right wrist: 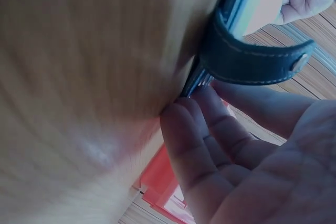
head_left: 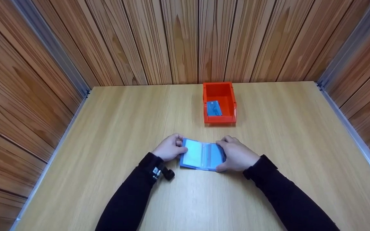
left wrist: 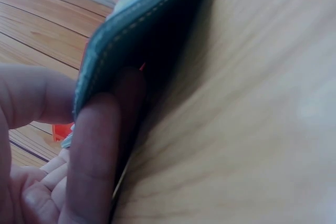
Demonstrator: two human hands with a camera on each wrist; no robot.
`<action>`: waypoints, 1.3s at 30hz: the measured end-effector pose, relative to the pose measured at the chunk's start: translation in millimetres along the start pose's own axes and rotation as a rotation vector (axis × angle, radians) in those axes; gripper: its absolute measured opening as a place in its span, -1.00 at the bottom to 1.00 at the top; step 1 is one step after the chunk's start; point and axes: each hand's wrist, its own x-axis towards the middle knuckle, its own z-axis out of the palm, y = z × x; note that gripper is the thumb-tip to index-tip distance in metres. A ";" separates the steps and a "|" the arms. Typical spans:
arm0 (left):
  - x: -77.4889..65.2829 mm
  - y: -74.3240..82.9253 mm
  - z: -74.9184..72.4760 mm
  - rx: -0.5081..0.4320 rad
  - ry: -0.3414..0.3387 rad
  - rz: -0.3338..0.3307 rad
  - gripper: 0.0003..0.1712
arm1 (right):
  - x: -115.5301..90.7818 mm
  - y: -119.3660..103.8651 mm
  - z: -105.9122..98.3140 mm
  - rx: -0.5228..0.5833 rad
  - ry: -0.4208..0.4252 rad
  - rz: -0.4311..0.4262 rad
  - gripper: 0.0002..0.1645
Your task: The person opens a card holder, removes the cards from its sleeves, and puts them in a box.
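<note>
A blue card holder (head_left: pixel 192 154) lies spread open over the table, with clear plastic sleeves inside. My left hand (head_left: pixel 171 148) pinches its left edge, thumb on top and fingers underneath. In the left wrist view, that stitched edge (left wrist: pixel 97 59) is lifted off the wood. Across from it, my right hand (head_left: pixel 237 154) grips the right side, thumb at the near corner and fingertips at the far one. A stitched strap (right wrist: pixel 252 62) with a metal snap sticks out from this side in the right wrist view, above the right fingers (right wrist: pixel 191 145).
Behind the card holder, an orange-red bin (head_left: pixel 220 119) stands on the wooden table (head_left: pixel 133 122). A blue card (head_left: pixel 214 108) leans inside it. Wood-plank walls (head_left: pixel 178 41) with metal corner strips close off the back and both sides.
</note>
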 end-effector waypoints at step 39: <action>0.5 -1.1 -0.2 -0.010 -0.007 0.005 -0.57 | 5.3 3.6 -1.5 0.178 0.060 -0.018 0.08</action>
